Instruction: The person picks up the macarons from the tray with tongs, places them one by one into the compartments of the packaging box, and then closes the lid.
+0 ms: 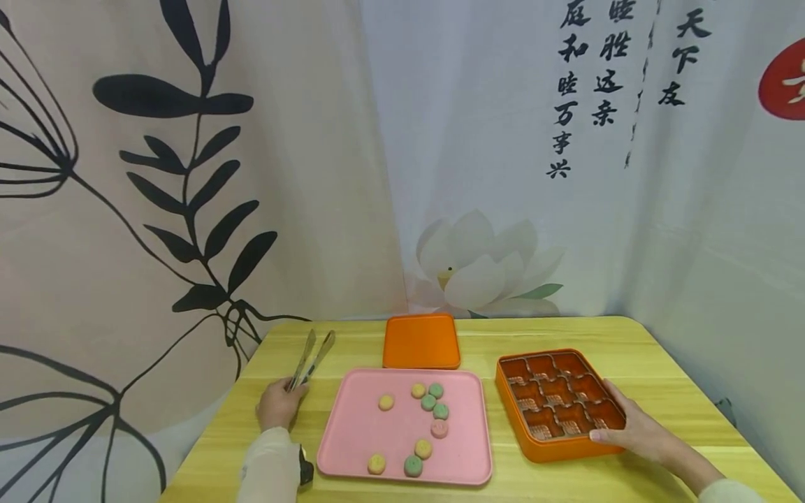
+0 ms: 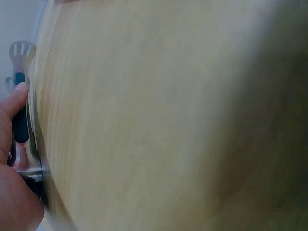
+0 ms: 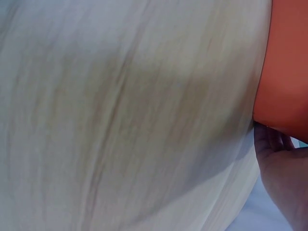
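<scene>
At the table's left side, my left hand (image 1: 279, 405) holds a pair of metal tongs (image 1: 321, 353), whose two arms spread apart toward the back. In the left wrist view the tongs (image 2: 20, 126) show a dark grip section and a slotted tip, with the thumb along them. My right hand (image 1: 643, 432) grips the near right corner of an orange box (image 1: 534, 447), thumb at its front rim and fingers on its right side. Clear plastic compartments line the box; no pieces show in them. The right wrist view has fingers against the box's orange wall (image 3: 288, 67).
Between the hands lies a pink tray (image 1: 352, 447) bearing several small round pieces: yellow ones (image 1: 386, 402), green ones (image 1: 413, 466) and a pink one (image 1: 439, 428). Behind it is an orange lid (image 1: 421, 341). A printed curtain (image 1: 327, 175) hangs behind the wooden table (image 1: 541, 332).
</scene>
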The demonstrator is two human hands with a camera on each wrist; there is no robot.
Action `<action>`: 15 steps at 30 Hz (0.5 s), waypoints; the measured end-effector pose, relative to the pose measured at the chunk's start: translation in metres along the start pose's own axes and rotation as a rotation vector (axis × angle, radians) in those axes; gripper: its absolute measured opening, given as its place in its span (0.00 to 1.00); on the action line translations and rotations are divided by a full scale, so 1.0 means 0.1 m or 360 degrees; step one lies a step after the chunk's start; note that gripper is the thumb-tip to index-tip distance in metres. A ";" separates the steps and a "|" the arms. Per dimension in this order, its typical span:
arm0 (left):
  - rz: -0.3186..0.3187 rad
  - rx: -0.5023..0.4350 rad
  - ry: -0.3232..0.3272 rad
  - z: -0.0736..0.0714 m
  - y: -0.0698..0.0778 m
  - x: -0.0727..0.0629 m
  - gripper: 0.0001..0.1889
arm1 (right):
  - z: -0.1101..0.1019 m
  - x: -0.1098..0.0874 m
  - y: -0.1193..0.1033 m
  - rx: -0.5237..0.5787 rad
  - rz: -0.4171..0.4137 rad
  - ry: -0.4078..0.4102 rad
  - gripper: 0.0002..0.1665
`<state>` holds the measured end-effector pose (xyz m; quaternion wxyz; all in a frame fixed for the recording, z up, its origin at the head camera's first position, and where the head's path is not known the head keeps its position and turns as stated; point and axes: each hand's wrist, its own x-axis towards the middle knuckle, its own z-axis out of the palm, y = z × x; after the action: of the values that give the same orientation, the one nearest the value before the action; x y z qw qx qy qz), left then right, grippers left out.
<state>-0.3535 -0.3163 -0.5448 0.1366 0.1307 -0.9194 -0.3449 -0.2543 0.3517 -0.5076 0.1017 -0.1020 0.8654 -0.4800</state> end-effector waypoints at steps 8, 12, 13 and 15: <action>0.0043 0.0046 -0.0009 -0.08 0.04 -0.05 0.22 | 0.01 -0.03 -0.02 -0.0047 0.0083 0.0006 0.66; 0.0122 0.0002 -0.0003 -0.11 0.03 -0.06 0.19 | 0.01 -0.03 -0.01 -0.0044 0.0082 0.0012 0.66; 0.0135 -0.0011 -0.0002 -0.12 0.02 -0.06 0.19 | 0.02 -0.03 0.00 -0.0040 0.0081 0.0011 0.65; 0.0159 -0.0046 0.0005 -0.13 0.00 -0.05 0.17 | 0.02 -0.02 0.01 -0.0034 0.0080 0.0009 0.66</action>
<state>-0.3444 -0.3224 -0.5358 0.1569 0.0832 -0.9195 -0.3506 -0.2518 0.3511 -0.5093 0.1102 -0.0797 0.8730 -0.4684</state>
